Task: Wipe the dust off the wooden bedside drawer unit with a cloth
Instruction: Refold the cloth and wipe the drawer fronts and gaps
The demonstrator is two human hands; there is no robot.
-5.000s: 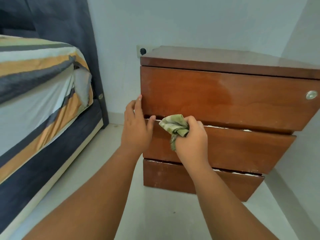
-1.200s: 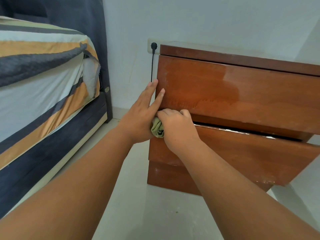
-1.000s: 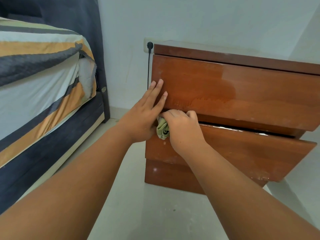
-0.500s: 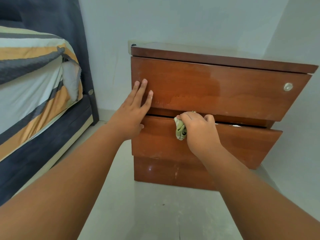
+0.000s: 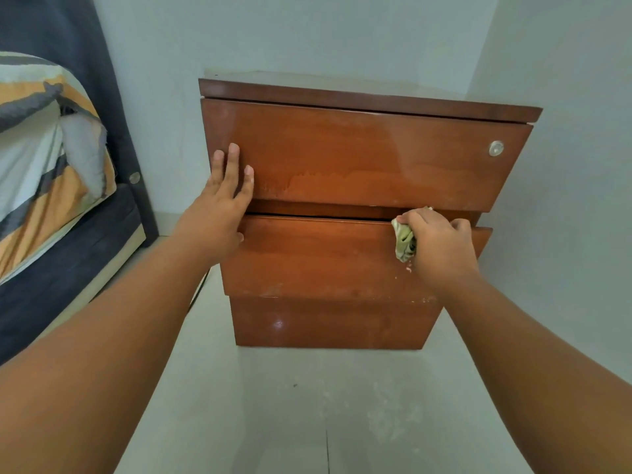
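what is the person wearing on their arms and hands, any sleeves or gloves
The left hand and right hand are bare: no gloves, rings, watch or bracelet show. Both forearms are uncovered to the frame edge, no sleeve in view.

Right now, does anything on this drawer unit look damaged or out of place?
Yes. The top drawer has a pale, jagged-edged patch along its lower part, like worn finish. The middle drawer stands forward of it, and small white chips dot its lower right edge.

Striped bedding [image 5: 37,159] on dark bed frame [image 5: 61,265], left; pale floor [image 5: 307,405].
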